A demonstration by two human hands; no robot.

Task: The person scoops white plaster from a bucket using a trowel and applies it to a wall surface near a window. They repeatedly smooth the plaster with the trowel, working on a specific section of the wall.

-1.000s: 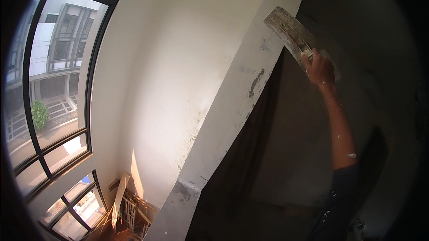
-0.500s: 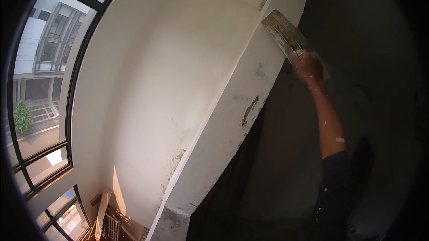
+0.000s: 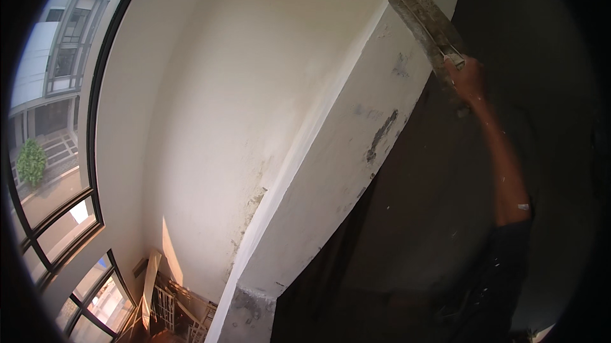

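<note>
My right hand [image 3: 466,77] is closed around the handle of a plastering trowel [image 3: 428,21], high in the upper right of the head view. Its long, grey-smeared blade lies slantwise over the white plastered face of a beam or wall edge [image 3: 344,146]. The blade's upper end comes near the left edge of that face, while its lower part overlaps the dark side. Whether the blade touches the plaster is hard to tell. Below the trowel, the white face carries grey smudges and a rough dark patch [image 3: 383,136]. My left hand is out of view.
Left of the beam is a tall pale wall [image 3: 254,69] with flaking plaster along its lower edge. Black-framed windows [image 3: 95,120] line the far left. Wooden boards [image 3: 151,286] and a rack-like frame [image 3: 167,308] stand far below. A dark surface [image 3: 394,247] fills the right.
The whole view has shifted, so the beam sits further right and higher. Trowel and hand also appear higher and further right, with the blade near the same stretch of plaster. My grip continues.
</note>
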